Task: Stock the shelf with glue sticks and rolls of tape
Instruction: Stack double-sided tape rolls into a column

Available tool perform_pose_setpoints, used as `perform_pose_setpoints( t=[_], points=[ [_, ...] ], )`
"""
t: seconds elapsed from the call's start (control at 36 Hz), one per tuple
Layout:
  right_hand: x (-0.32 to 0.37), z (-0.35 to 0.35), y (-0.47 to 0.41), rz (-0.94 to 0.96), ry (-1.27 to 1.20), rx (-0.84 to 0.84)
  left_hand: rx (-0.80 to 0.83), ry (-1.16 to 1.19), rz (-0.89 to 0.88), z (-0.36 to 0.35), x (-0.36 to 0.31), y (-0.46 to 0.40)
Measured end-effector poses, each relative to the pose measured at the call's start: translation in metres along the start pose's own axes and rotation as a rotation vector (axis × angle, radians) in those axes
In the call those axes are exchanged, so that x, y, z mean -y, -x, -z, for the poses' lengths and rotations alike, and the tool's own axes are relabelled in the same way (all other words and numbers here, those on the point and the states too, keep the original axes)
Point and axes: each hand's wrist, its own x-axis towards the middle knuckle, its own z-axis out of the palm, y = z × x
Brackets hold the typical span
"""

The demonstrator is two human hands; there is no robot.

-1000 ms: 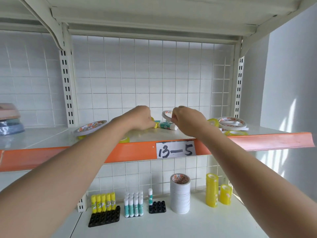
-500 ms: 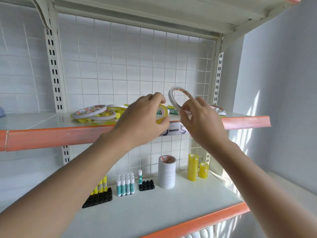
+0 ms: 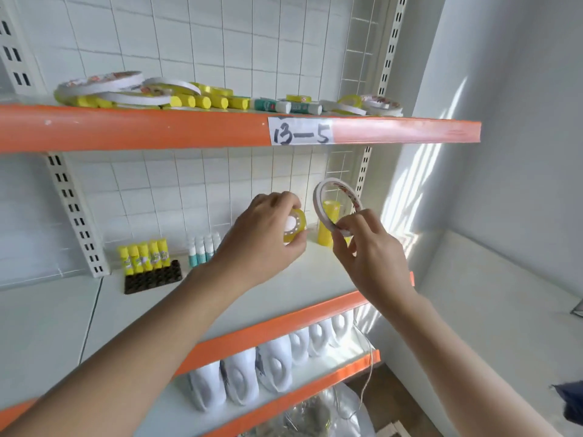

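Head view, centre of the frame: the left hand point(image 3: 263, 239) curls its fingers and thumb around a small yellow-clear tape roll point(image 3: 294, 225), white core facing the camera, while the right hand point(image 3: 367, 247) pinches the lower rim of a thin white tape ring point(image 3: 336, 205) and holds it upright on edge. Both rolls hang above the middle shelf point(image 3: 303, 272), apparently so each can be set down by kind: just behind the right hand stands a yellow tape stack point(image 3: 329, 223), the likely spot for the small roll.

Further left on that shelf, yellow glue sticks point(image 3: 143, 256) stand upright in a black slotted tray point(image 3: 153, 277), with white-capped teal glue sticks point(image 3: 202, 250) in a row beside them; upright sorting seems to be the aim.

Along the upper part of the frame, the top shelf point(image 3: 126, 127) carries a loose jumble of tape rings and glue sticks lying on their sides, presumably unsorted stock. A paper label point(image 3: 299, 131) on its orange edge reads "13—5". Printing on the tapes is too small to read.
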Motion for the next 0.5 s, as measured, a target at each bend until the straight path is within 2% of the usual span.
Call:
perform_pose_setpoints(
  t=[0.22, 0.5],
  points=[
    [-0.063, -0.072, 0.037, -0.053, 0.040, 0.147, 0.139, -0.059, 0.160, -0.091, 0.041, 0.002],
    [-0.149, -0.157, 0.073, -0.180, -0.021, 0.519, 0.325, -0.095, 0.384, -0.199, 0.081, -0.004]
  ],
)
